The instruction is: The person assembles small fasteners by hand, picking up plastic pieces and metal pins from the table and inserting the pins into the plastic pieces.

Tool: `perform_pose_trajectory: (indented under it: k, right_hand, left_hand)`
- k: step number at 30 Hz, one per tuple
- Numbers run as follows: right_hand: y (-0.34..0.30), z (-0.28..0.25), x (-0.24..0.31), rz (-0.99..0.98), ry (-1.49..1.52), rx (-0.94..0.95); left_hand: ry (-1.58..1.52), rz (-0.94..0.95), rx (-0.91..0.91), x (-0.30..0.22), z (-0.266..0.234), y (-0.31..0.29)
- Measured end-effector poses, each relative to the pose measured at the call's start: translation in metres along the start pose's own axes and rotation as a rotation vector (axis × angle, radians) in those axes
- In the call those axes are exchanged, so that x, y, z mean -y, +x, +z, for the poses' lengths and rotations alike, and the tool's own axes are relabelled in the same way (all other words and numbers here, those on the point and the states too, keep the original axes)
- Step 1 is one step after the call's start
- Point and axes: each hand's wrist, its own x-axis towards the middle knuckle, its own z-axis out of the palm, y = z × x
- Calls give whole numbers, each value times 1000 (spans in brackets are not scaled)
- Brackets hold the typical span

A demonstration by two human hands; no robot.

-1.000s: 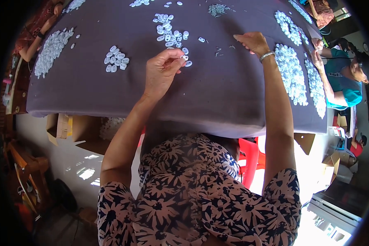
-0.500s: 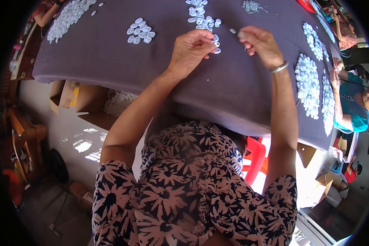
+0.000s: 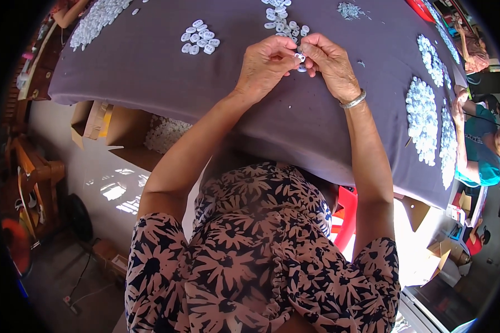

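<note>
My left hand point(image 3: 265, 64) and my right hand point(image 3: 332, 62) meet fingertip to fingertip over the far middle of the table. A small white plastic piece with two holes point(image 3: 300, 57) sits between them, pinched by my left thumb and forefinger. Pressed together against that piece are my right fingertips; whatever tiny thing they pinch is hidden. Just beyond my hands lies a loose strip of similar white oval pieces point(image 3: 278, 12), and one more shows partly beneath my fingers. A separate cluster of white ovals point(image 3: 199, 38) lies to the left.
A dark cloth covers the table point(image 3: 205, 83). Small grey slivers point(image 3: 350, 10) are heaped at the far right. Larger white heaps lie far left point(image 3: 101, 21) and right point(image 3: 421, 119). A co-worker in teal point(image 3: 480, 144) sits at the right edge. An open cardboard box point(image 3: 129, 133) stands below.
My right hand has moved left to meet my left hand at the white piece. A few grey slivers on the cloth, formerly covered by my right hand, now show. The view has shifted slightly.
</note>
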Motion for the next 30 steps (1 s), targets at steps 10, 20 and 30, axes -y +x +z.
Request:
perform_pose_trajectory:
  k: [10,20,30]
  right_hand:
    - [-1,-1,2,-27,-172,21]
    - [-1,-1,0,7,-182,-26]
    - [-2,4,-2,-59,-261,-50]
  left_hand:
    - [33,21,-26,2,4,0]
    - [51,43,-37,4,4,0]
    - [32,45,-66,5,5,-1]
